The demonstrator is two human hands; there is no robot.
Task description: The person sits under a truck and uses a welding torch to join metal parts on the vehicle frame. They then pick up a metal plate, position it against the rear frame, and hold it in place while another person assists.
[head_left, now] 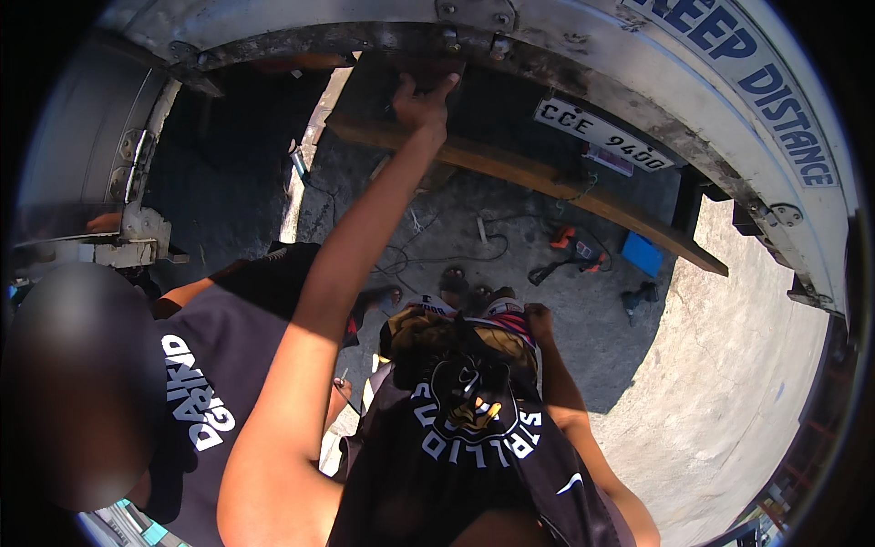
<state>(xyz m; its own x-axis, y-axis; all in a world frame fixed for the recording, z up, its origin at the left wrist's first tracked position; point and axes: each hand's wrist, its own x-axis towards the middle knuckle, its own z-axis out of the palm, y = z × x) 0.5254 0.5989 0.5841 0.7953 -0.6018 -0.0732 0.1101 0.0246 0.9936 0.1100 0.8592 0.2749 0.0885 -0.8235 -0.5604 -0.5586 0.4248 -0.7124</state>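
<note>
My left hand [424, 108] reaches forward under the rear of a white truck body [565, 41]. Its thumb and fingers are apart, in shade against a dark panel [430, 75] below the metal frame; whether they touch it is hard to tell. My right hand [540, 319] hangs low beside my patterned shorts [497, 333], its fingers curled in, with no object visible in it. Beyond my hands a long wooden beam [547, 187] runs across beneath the truck's rear edge.
Close on my left is a person in a black shirt [241, 342]. On the shaded concrete lie a red and black power tool [574, 248], a blue flat piece [643, 253], a dark tool [640, 299] and loose cords [410, 260]. A white number plate [602, 135] hangs above the beam.
</note>
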